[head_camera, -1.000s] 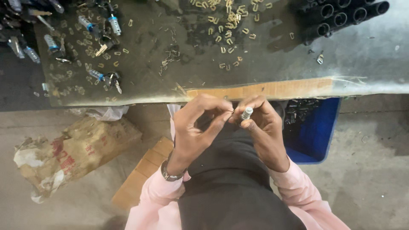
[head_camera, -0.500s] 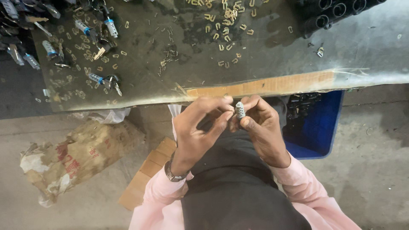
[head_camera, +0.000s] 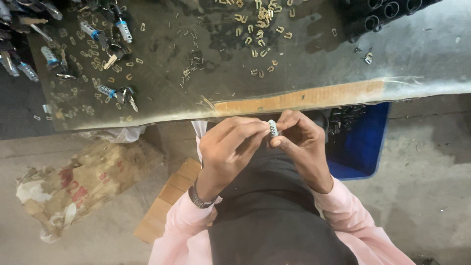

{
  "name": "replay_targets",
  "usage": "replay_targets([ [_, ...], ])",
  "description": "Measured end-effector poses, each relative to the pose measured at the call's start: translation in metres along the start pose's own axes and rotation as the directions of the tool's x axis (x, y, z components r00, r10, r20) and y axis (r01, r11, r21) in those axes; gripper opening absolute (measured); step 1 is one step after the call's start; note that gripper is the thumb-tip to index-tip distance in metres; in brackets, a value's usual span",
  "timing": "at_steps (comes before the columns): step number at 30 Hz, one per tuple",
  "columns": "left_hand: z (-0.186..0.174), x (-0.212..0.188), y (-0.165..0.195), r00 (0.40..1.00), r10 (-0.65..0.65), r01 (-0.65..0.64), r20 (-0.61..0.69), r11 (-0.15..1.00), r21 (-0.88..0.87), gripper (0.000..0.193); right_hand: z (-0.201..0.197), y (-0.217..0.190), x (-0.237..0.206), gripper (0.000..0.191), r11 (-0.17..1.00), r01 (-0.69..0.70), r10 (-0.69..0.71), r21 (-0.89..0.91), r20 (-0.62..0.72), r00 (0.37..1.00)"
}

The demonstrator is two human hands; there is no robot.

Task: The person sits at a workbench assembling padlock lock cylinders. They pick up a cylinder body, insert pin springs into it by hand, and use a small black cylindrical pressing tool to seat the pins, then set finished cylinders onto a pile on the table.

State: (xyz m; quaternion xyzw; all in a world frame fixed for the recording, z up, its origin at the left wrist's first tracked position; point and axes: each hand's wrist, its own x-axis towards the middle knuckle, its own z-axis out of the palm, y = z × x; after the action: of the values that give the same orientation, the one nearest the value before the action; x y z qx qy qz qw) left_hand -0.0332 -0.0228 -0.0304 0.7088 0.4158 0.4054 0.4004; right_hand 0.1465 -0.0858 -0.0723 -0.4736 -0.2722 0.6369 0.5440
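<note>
Both hands meet over my lap, just below the edge of the workbench (head_camera: 294, 100). My left hand (head_camera: 226, 151) and my right hand (head_camera: 299, 147) pinch one small silver metal part (head_camera: 273, 128) between their fingertips. The part is short, cylinder-like and ridged. A wristwatch sits on my left wrist. Pink sleeves cover both forearms.
Small brass clips (head_camera: 257, 29) lie scattered across the dark bench top, with blue-and-silver parts and keys (head_camera: 115, 91) at its left. Black tubes (head_camera: 387, 14) are stacked top right. A blue crate (head_camera: 360, 142) stands under the bench; a crumpled sack (head_camera: 73, 181) and wooden boards (head_camera: 167, 206) lie on the floor.
The hands have stayed together on the small part, shifting slightly lower and left; the fingers have turned the part between them.
</note>
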Motion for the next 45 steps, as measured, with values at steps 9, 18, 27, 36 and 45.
replay_targets([
  [9,-0.002,0.007,-0.013,0.939,-0.114,0.284,0.324,0.788,-0.546,0.024,-0.01,-0.054,-0.001,0.021,0.806,0.256,-0.12,-0.534,0.275,0.954],
  [18,0.003,-0.013,-0.017,0.855,-0.356,0.518,0.378,0.533,-0.669,0.021,-0.066,-0.076,0.062,0.039,0.341,0.092,-0.727,-0.935,-0.2,0.657],
  [27,-0.002,-0.017,-0.022,0.916,-0.333,0.393,0.224,0.632,-0.668,0.026,-0.051,-0.069,0.089,0.028,0.25,0.099,-0.768,-0.963,-0.135,0.626],
  [36,0.0,-0.011,-0.031,0.778,-0.332,0.578,0.533,0.049,-0.814,0.033,-0.01,-0.043,0.017,0.037,0.871,0.464,-0.478,-0.165,-0.059,0.876],
  [45,0.007,-0.018,-0.022,0.853,-0.371,0.515,0.367,0.485,-0.707,0.019,-0.003,0.015,-0.002,0.05,0.916,0.398,-0.383,0.045,-0.198,0.902],
])
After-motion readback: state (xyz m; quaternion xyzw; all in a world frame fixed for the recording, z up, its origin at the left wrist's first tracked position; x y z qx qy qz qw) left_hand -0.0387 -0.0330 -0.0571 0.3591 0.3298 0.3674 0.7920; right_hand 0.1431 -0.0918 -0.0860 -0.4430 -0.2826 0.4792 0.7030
